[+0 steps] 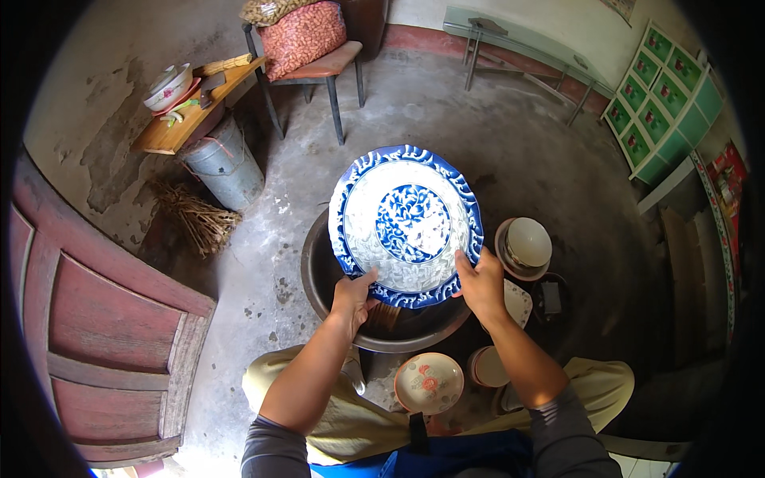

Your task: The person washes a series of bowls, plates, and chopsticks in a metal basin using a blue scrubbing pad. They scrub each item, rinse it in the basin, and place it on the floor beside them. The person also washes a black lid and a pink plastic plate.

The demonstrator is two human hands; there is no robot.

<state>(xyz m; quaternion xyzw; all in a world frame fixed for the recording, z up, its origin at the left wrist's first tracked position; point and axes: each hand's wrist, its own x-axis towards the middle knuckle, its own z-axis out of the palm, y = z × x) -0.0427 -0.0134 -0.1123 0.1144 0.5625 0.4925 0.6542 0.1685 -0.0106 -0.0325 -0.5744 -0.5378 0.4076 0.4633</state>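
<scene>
A large blue-and-white patterned plate (412, 224) with a wavy rim is held up over a wide metal basin (382, 345). My left hand (354, 297) grips its lower left rim, thumb on the face. At the lower right rim, my right hand (483, 285) holds it the same way. Bright light washes out part of the pattern. Below the plate, a tan bristly thing (382, 316) shows inside the basin, mostly hidden. Nearer to me on the floor lies a plate with a red design (428, 382), beside several stacked dishes (491, 366).
To the right stand stacked bowls (528, 242), a square white plate (517, 302) and a dark container (551, 299). A lidded metal bucket (226, 164) stands under a wooden board (170, 134) at the left, near a chair (334, 63) and a red wooden door (113, 310).
</scene>
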